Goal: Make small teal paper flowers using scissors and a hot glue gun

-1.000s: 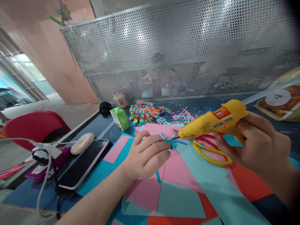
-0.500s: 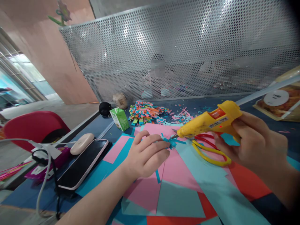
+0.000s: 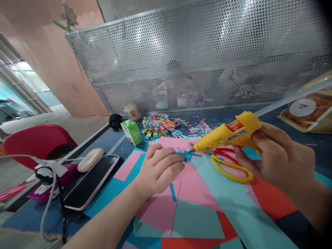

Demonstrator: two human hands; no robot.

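Note:
My right hand [image 3: 282, 155] is wrapped round the handle of a yellow glue gun [image 3: 224, 136], its metal nozzle pointing down to the left. That nozzle tip meets a small curled blue paper piece [image 3: 187, 156], or sits just above it; I cannot tell which. My left hand [image 3: 160, 169] pinches the blue piece at its left side, with the fingertips partly hidden. Under both lie pink sheets [image 3: 197, 183] and light blue sheets [image 3: 198, 218]. Scissors with red and yellow handles [image 3: 232, 169] rest below the glue gun, their blades partly covered by it.
A heap of fringed coloured paper pieces [image 3: 158, 124] and thin scraps [image 3: 201, 128] lies farther back. Beside it stands a green drink carton [image 3: 131, 132]. On the left are a phone [image 3: 92, 181], a pale oval case [image 3: 90, 159] and cables. A perforated metal panel [image 3: 197, 52] closes off the back.
The glue gun and both hands appear slightly farther left, along with a slight shift of the whole view. The left hand's pinch and the right hand's hold are unchanged.

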